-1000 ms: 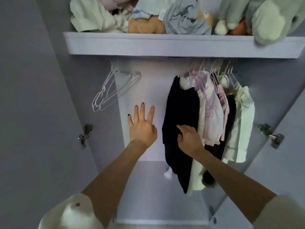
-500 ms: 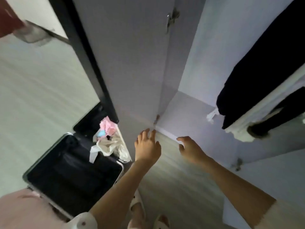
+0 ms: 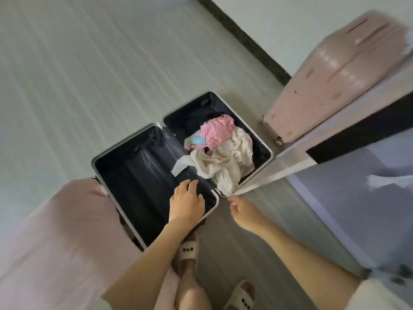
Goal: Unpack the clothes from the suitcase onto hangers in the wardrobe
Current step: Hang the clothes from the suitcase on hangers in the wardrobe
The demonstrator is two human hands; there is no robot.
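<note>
An open black suitcase (image 3: 125, 173) lies on the floor with both halves showing. Its right half holds a heap of clothes: a pink garment (image 3: 218, 130) on top of cream and white garments (image 3: 225, 162). The left half looks bare. My left hand (image 3: 186, 201) hovers with relaxed fingers over the left half, near the front rim, holding nothing. My right hand (image 3: 244, 209) hangs just past the suitcase's near corner, fingers loosely curled, with nothing in it. The wardrobe's open door edge (image 3: 274, 171) slants in from the right beside the clothes.
A closed pink suitcase (image 3: 330, 70) stands at the upper right, by the dark skirting. A pink blurred surface (image 3: 55, 242) fills the lower left. My feet in pale slippers (image 3: 188, 249) stand on the wooden floor. The wardrobe's floor (image 3: 357, 198) shows at the right.
My view swung from the hanging clothes in the wardrobe down to the open suitcase. Both hands left the wardrobe and dropped to the suitcase's near edge.
</note>
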